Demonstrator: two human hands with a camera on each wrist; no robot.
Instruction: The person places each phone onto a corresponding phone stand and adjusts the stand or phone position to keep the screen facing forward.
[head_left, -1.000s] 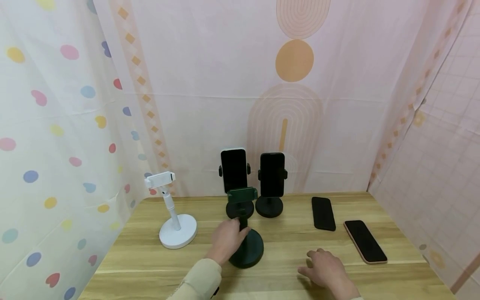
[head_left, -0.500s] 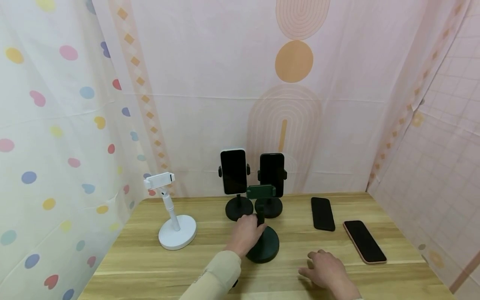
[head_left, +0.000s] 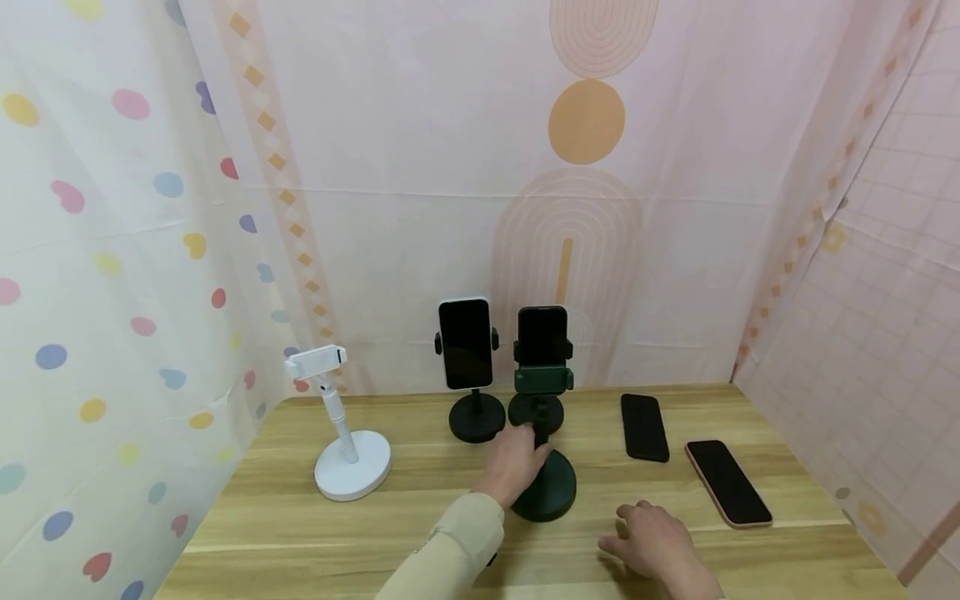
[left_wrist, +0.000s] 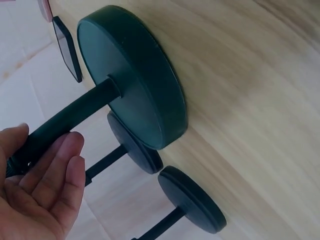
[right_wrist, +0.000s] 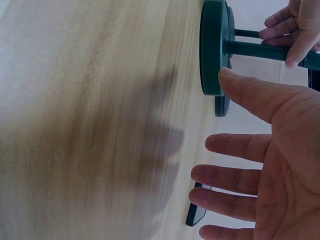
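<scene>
Left hand [head_left: 516, 463] is on the pole of the dark green phone stand [head_left: 546, 492]: fingers curled loosely round the stem just above the round base; the left wrist view shows the fingertips [left_wrist: 70, 150] against the pole [left_wrist: 65, 122] with the palm partly open, so a light grip rather than a tight clamp. Stand is upright on the wooden table [head_left: 300, 517], centre front, its empty clamp head [head_left: 544, 379] overlapping the black stand behind it in the head view.

Right hand [head_left: 651, 540] lies palm down on the table, right of the green base and apart from it, fingers spread and holding nothing; the right wrist view confirms splayed fingers [right_wrist: 235, 180].

Behind: two black stands, each with a phone clamped upright, the white-edged phone [head_left: 465, 343] on the left and the black phone [head_left: 543, 335] on the right. White stand [head_left: 345, 450] at far left, clamp empty. Two phones lie flat on the right: a black one [head_left: 644, 427] and a pink-edged one [head_left: 727, 483] nearer the table edge.

All screens are dark; no brand or writing legible on anything.
</scene>
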